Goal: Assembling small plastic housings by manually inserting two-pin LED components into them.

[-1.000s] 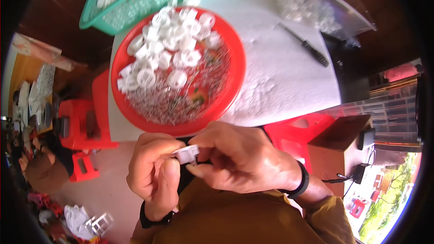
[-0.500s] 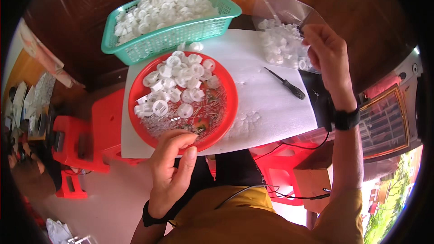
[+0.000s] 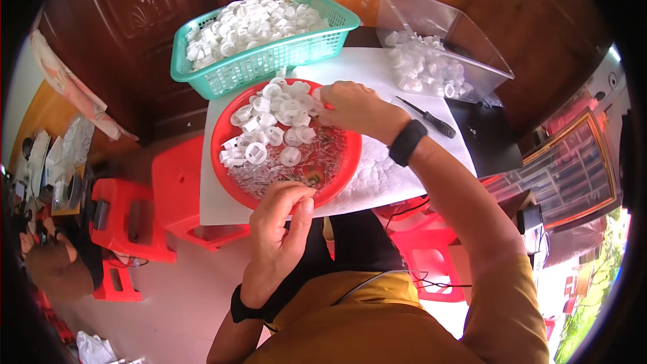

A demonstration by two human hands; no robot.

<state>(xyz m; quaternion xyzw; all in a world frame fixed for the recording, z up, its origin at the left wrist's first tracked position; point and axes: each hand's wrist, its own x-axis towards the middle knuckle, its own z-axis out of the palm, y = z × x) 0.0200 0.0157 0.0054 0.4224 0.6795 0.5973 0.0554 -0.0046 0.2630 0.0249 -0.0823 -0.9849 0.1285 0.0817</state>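
Note:
A red basin [image 3: 352, 162] on the white table holds white round plastic parts [image 3: 273, 111] heaped at its far side. Many small clear pieces with thin metal leads [image 3: 269, 175] fill its near side. My right hand [image 3: 360, 109] reaches over the basin's right rim, its fingers closing round a white part at the heap's edge; the grip is partly hidden. At the near rim, my left hand [image 3: 280, 226] is closed, thumb against curled forefinger. Whatever lies in that pinch is too small to make out.
Behind the basin stands a green basket [image 3: 256, 61] piled with white parts. A clear plastic bin [image 3: 465, 47] at the back right holds more. A black-handled screwdriver [image 3: 431, 120] lies right of my right wrist. Red stools [image 3: 128, 219] stand at left.
My right hand has moved left from the clear bin to the white parts in the basin. My left hand stays pinched at the near rim. The view has shifted slightly.

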